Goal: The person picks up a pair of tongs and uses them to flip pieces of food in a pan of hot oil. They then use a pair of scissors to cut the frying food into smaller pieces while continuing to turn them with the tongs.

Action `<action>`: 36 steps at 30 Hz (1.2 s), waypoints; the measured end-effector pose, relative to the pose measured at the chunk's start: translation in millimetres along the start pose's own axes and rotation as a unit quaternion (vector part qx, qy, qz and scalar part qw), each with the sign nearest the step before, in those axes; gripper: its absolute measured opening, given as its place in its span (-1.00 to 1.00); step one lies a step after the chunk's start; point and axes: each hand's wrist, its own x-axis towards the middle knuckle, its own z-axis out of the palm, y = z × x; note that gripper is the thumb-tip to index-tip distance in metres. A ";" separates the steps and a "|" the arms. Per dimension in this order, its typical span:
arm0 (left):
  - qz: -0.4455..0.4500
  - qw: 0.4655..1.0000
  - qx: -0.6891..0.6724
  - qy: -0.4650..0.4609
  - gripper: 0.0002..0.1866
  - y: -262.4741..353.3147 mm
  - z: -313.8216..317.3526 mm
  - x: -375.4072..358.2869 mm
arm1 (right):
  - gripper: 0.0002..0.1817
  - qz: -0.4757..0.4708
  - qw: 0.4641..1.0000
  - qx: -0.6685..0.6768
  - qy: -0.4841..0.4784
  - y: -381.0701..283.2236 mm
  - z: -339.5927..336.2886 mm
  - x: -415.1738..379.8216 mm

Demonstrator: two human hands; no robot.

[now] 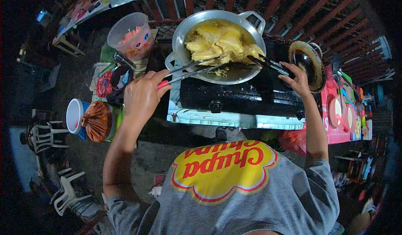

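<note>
A wide silver pan with two loop handles sits on a black stove. Battered yellow pieces lie heaped in its oil. My left hand is closed around red-handled metal tongs, whose tips reach the pieces from the left. My right hand grips black-ended tongs that meet a piece at the pan's right side. Whether either pair of tips is clamped on a piece is hard to tell.
A clear tub with orange-pink contents stands left of the pan. A dark, oily wok is close on the right. Farther right, a pink-covered table holds plates and utensils. White chairs stand at far left.
</note>
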 end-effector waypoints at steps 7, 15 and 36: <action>-0.009 1.000 0.000 -0.019 -0.61 -1.1 -2.7 -4.5 | -0.45 -0.003 0.999 -0.033 0.020 -4.4 -4.3 -14.1; -0.016 0.999 0.029 -0.028 -0.60 -0.8 -2.1 -9.1 | -0.37 -0.217 0.936 -0.276 0.030 -31.1 -27.3 -18.5; 0.004 0.999 0.051 -0.012 -0.58 -2.5 -9.7 -1.8 | -0.41 -0.186 0.947 -0.263 0.010 -97.7 12.0 -15.6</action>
